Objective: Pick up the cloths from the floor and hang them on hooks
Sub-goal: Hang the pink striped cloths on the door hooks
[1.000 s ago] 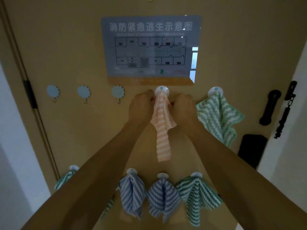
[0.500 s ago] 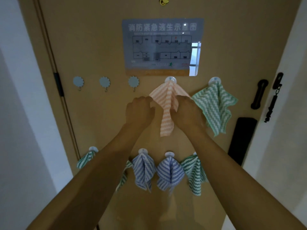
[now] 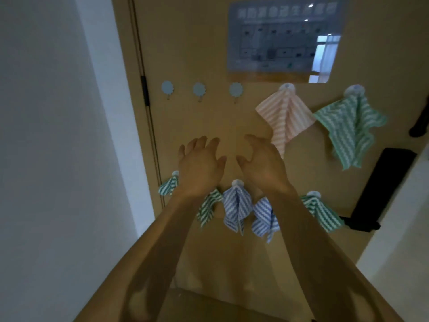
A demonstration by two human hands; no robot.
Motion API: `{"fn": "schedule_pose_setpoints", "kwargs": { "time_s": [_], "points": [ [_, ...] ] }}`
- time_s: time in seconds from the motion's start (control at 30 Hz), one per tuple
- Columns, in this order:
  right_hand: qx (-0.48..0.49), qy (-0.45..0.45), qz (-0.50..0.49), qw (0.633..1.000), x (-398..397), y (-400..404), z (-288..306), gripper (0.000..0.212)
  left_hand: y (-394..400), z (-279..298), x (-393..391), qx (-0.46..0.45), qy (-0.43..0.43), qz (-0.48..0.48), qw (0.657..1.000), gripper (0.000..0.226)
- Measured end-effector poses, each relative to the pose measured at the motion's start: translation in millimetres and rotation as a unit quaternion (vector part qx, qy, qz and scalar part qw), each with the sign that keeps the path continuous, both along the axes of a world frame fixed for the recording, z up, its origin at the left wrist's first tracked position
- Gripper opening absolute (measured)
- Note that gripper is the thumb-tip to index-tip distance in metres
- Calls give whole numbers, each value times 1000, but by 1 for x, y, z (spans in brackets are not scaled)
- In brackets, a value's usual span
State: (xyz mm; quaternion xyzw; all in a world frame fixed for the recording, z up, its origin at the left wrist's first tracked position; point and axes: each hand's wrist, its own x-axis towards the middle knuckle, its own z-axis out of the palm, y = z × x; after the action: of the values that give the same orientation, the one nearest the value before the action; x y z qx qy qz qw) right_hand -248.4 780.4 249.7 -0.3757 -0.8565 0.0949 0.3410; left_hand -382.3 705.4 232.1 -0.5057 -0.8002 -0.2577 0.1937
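Left hand (image 3: 199,166) fingers spread, empty | right hand (image 3: 262,163) fingers loosely splayed, empty | pink striped cloth (image 3: 284,117) hung by one corner on its round hook (image 3: 287,86), draping free | three blue hooks (image 3: 199,89) sat bare

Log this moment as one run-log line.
hands: left open, right open, both empty | pink cloth hanging on hook | three blue hooks free | no floor cloth in view
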Motion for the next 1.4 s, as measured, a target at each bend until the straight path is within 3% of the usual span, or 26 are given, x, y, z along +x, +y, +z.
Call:
{"fn": "schedule_pose_setpoints", "kwargs": {
  "time_s": [0.33, 0.77, 1.0, 1.4],
  "points": [
    [-62, 19, 140, 988, -57, -35, -31, 60, -73, -24, -17, 6, -44, 131, 990, 53],
    [-137, 25, 344, 928, -75, -55, -59, 55, -114, -65, 8, 26, -114, 346, 931, 54],
    [-148, -34, 451, 880, -74, -86, -93, 54, -160, -91, 51, 25, -133, 459, 878, 55],
    [-138, -133, 621, 760, -36, -214, -128, 53, -278, -133, 154, 24, -173, 645, 744, 56]
  ]
}}
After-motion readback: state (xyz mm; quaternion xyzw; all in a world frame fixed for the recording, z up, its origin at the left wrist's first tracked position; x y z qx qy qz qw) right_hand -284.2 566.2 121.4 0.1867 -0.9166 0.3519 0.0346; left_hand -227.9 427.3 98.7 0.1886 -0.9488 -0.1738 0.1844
